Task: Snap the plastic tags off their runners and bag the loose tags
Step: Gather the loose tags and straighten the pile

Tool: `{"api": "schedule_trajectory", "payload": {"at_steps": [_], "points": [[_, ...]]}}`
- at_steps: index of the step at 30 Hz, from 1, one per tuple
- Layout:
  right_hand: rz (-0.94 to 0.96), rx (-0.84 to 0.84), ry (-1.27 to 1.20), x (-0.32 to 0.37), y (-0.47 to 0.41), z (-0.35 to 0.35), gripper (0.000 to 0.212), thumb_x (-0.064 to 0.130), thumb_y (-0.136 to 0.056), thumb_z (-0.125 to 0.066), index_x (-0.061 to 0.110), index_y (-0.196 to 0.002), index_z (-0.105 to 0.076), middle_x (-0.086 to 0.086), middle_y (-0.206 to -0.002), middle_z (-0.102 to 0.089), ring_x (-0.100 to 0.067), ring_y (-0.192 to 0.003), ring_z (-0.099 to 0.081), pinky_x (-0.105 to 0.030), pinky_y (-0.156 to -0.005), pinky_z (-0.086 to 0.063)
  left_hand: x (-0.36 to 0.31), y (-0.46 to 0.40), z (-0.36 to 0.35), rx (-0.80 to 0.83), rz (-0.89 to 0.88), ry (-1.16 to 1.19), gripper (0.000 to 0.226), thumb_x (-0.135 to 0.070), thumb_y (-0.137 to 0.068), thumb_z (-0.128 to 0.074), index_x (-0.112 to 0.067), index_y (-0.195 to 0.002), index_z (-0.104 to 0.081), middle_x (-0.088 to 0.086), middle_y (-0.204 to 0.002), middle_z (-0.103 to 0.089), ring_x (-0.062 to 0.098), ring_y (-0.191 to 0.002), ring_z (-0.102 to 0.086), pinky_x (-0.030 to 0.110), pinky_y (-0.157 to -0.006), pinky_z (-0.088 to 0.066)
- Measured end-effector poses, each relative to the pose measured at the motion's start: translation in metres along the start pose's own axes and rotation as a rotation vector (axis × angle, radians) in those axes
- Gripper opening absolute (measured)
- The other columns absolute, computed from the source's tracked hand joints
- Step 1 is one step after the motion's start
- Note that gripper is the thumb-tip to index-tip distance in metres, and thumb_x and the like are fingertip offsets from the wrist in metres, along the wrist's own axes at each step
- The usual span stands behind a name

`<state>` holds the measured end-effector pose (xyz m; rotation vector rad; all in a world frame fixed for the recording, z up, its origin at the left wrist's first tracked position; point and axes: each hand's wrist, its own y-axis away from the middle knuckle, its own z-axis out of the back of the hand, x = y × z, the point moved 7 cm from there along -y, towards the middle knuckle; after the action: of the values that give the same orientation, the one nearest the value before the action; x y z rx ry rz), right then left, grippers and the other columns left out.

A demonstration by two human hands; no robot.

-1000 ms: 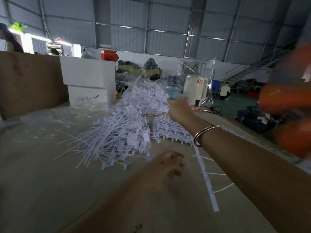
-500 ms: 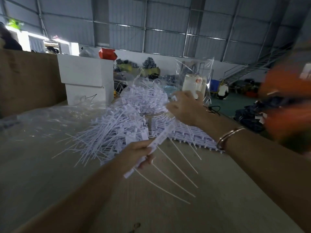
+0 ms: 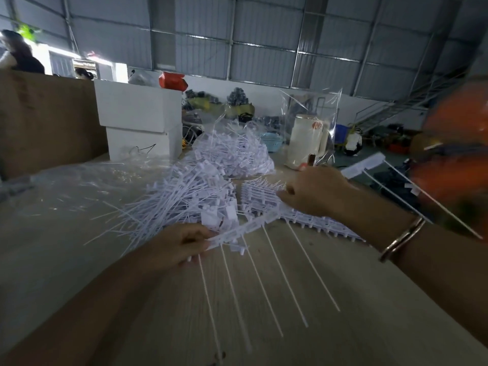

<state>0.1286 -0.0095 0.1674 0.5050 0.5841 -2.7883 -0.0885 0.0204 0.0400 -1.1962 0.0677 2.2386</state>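
Observation:
My left hand (image 3: 179,245) pinches the near end of a white runner strip (image 3: 244,228) whose several long tag tails hang toward me over the table. My right hand (image 3: 314,191) grips the strip's far end, just above a flat stack of unbroken runners (image 3: 311,220). A big heap of loose white tags (image 3: 184,204) lies left of the hands. A second heap of tags in a clear bag (image 3: 235,157) sits behind it. Another runner piece (image 3: 367,165) with two tails is blurred in the air at the right.
Crumpled clear plastic sheet (image 3: 79,180) covers the table's left. White boxes (image 3: 140,120), a cream kettle (image 3: 306,141) and an upright clear bag (image 3: 317,107) stand at the back. A brown board (image 3: 45,117) walls the left. Orange blurred shapes (image 3: 456,165) fill the right edge.
My left hand rose from the table and took the runner's near end. My right hand came back from the far pile onto the strip. The strip now spans both hands with more tails showing.

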Motion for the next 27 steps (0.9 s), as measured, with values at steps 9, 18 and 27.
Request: {"api": "schedule_trajectory", "payload": {"at_steps": [9,18,27], "points": [[-0.104,0.138,-0.479,0.046,0.032,-0.084,0.031,0.042,-0.095,-0.041,0.022,-0.104,-0.062,0.002,-0.095,-0.062,-0.017,-0.087,-0.059,-0.029,-0.072,-0.044,-0.007,-0.002,-0.013,0.016,-0.078,-0.109,0.016,-0.021,-0.091,-0.059,-0.036,-0.091,-0.059,-0.015,-0.088,-0.067,-0.006,-0.082,-0.062,0.01,-0.072,-0.045],[0.043,-0.164,-0.693,0.101,0.032,-0.072,0.026,0.041,-0.087,-0.06,0.022,-0.105,-0.059,0.003,-0.095,-0.062,-0.014,-0.082,-0.055,-0.029,-0.071,-0.04,-0.014,0.002,-0.007,-0.204,-0.123,-0.125,0.003,-0.026,-0.089,-0.061,-0.029,-0.089,-0.061,-0.009,-0.075,-0.065,-0.006,-0.068,-0.06,0.006,-0.06,-0.041],[0.028,-0.113,-0.827,0.096,0.034,-0.078,0.029,0.04,-0.095,-0.049,0.019,-0.081,-0.064,0.006,-0.073,-0.062,-0.009,-0.064,-0.053,-0.03,-0.061,-0.042,-0.033,0.006,-0.008,-0.196,-0.283,-0.197,0.02,-0.015,-0.085,-0.067,-0.029,-0.074,-0.057,-0.012,-0.056,-0.06,0.007,-0.052,-0.059,0.02,-0.052,-0.045]]}}
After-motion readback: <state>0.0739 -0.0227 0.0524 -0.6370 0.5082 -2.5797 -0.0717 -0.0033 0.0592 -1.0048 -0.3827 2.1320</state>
